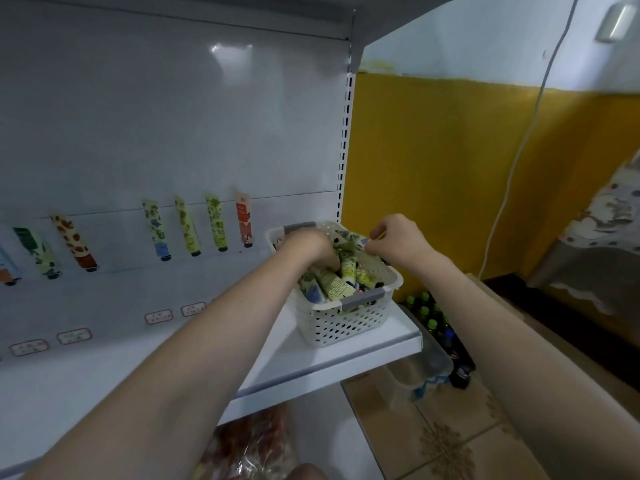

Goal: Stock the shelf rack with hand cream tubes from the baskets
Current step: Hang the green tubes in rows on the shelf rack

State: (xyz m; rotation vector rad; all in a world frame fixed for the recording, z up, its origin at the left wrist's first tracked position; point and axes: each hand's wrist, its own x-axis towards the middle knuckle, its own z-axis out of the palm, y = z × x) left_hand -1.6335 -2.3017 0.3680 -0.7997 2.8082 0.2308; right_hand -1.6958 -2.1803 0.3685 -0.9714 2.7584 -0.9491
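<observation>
1. White shelf (311, 362) of a shop rack; yellow wall (433, 168) past its right end.
2. Left hand (304, 244) is sunk among the basket's tubes, blurred; grip cannot be told.
3. Right hand (394, 240) curls at the far rim; holding anything is unclear.
4. Basket (346, 323), at the shelf's right end, holds hand cream tubes (332, 282).
5. Stocked tubes (187, 226) line the back edge; best lift one tube singly, without dragging its neighbours.

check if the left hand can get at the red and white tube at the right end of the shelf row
Probably yes. The left hand is inside the white perforated plastic basket, and the red and white tube stands just left of it with nothing between.
</observation>
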